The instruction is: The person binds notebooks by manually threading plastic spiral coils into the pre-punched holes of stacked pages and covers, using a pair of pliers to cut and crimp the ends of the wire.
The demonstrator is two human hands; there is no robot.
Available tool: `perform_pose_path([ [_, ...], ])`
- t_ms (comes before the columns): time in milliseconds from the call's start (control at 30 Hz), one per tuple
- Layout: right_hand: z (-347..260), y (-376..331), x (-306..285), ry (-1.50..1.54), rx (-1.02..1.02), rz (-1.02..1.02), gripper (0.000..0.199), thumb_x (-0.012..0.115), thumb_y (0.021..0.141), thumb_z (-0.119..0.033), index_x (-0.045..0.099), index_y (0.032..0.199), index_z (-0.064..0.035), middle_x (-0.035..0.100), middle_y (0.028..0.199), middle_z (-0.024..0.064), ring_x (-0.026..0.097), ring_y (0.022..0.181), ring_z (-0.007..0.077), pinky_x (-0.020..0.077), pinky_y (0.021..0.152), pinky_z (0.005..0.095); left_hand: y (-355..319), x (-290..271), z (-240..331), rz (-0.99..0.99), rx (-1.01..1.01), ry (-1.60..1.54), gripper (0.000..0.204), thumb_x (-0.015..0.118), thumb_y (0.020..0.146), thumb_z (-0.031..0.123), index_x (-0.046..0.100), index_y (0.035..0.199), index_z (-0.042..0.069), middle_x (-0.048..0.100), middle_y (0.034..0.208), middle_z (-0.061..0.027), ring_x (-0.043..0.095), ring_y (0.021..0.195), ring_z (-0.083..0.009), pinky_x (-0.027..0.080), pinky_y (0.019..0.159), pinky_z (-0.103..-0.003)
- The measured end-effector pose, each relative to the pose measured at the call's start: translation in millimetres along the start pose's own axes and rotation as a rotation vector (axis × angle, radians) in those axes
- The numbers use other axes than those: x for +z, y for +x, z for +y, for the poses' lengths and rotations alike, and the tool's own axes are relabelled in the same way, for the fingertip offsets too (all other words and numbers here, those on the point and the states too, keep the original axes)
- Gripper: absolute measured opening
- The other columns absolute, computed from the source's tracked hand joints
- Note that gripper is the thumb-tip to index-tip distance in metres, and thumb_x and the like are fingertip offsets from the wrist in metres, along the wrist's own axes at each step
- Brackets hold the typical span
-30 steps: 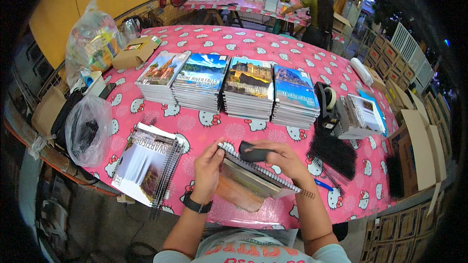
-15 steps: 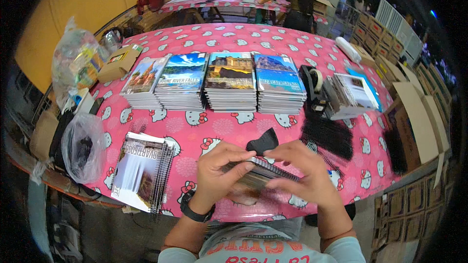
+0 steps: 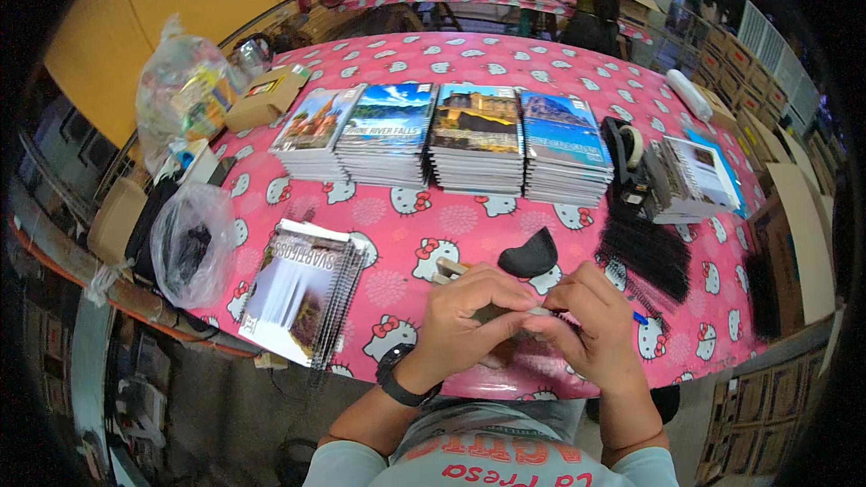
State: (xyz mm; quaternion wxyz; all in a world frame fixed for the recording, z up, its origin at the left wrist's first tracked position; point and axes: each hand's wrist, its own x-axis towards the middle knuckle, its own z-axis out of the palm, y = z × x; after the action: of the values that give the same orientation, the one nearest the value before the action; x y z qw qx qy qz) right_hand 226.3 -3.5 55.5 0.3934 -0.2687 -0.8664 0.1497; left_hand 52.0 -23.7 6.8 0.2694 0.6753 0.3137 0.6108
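Note:
My left hand, with a black watch on its wrist, is closed on a small spiral-bound notebook at the table's near edge. Most of the notebook is hidden by my fingers. My right hand pinches at the notebook's bound edge, its fingertips almost touching my left thumb. Just beyond the hands lies a curved black pad. A tan, stick-like piece pokes out beyond my left knuckles; its kind is unclear. To the left rests a pile of spiral notebooks with waterfall covers.
Four notebook stacks stand in a row across the table. Right of them are a tape dispenser, more notebooks and black binding coils. A clear plastic bag hangs at the left edge. Open cartons flank the right.
The view has shifted, moving the scene rightward. My right hand's fingers, spread along the spiral before, are now pinched close to my left thumb. The notebook has become mostly hidden.

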Motion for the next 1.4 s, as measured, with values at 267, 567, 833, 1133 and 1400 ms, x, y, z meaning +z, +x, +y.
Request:
perform_pose_path([
  [267, -7.1, 6.0, -4.8, -0.05, 0.058, 0.011, 0.049, 0.074, 0.069, -0.032, 0.058, 0.102, -0.0003, 0.059, 0.091, 0.0147, 0.057, 0.086, 0.0279, 0.0456, 0.074, 0.0357, -6.3, -5.8, 1.2, 0.112, -0.044, 0.349, 0.017, 0.067, 0.073, 0.008, 0.062, 0.089, 0.004, 0.062, 0.089, -0.0107, 0.06, 0.081, -0.0241, 0.048, 0.068, -0.032],
  [567, 150.6, -36.1, -75.9, -0.1, 0.545, 0.44, 0.022, 0.058, 0.084, -0.008, 0.06, 0.105, -0.0014, 0.062, 0.099, 0.0068, 0.057, 0.089, 0.0127, 0.0435, 0.08, 0.026, -78.0, -192.8, 26.9, 1.222, -0.221, 0.337, 0.037, 0.05, 0.092, 0.016, 0.043, 0.125, 0.002, 0.052, 0.114, -0.0104, 0.052, 0.1, -0.0188, 0.045, 0.081, -0.03],
  [833, 257.2, -32.3, -107.1, -0.865, 0.478, 0.547, 0.043, 0.055, 0.065, 0.007, 0.057, 0.106, -0.0057, 0.053, 0.111, 0.0149, 0.047, 0.103, 0.0345, 0.0408, 0.088, 0.0389, -175.5, -278.6, -7.1, 0.697, -1.007, 1.431, 0.031, 0.055, 0.08, 0.014, 0.056, 0.108, 0.001, 0.052, 0.118, -0.0172, 0.05, 0.104, -0.0343, 0.04, 0.088, -0.04],
  [1133, 277.8, -53.5, -145.8, -0.959, 0.561, 0.155, 0.052, 0.065, 0.069, -0.004, 0.056, 0.119, -0.0133, 0.053, 0.127, 0.0046, 0.047, 0.113, 0.0265, 0.0407, 0.09, 0.0375, -129.0, -240.8, -15.5, 0.626, -0.568, 1.659, 0.042, 0.061, 0.083, 0.027, 0.056, 0.116, 0.003, 0.042, 0.132, -0.0211, 0.035, 0.124, -0.0357, 0.029, 0.101, -0.048],
  [1400, 204.8, -34.9, -142.6, -0.401, 0.587, 0.419, 0.02, 0.065, 0.078, -0.01, 0.065, 0.097, -0.0053, 0.062, 0.088, 0.0138, 0.056, 0.079, 0.0294, 0.0436, 0.072, 0.0362, -53.0, -97.8, -4.9, 0.533, -0.341, 0.168, 0.044, 0.056, 0.086, 0.031, 0.053, 0.115, -0.001, 0.052, 0.122, -0.0176, 0.048, 0.113, -0.0239, 0.035, 0.098, -0.036],
])
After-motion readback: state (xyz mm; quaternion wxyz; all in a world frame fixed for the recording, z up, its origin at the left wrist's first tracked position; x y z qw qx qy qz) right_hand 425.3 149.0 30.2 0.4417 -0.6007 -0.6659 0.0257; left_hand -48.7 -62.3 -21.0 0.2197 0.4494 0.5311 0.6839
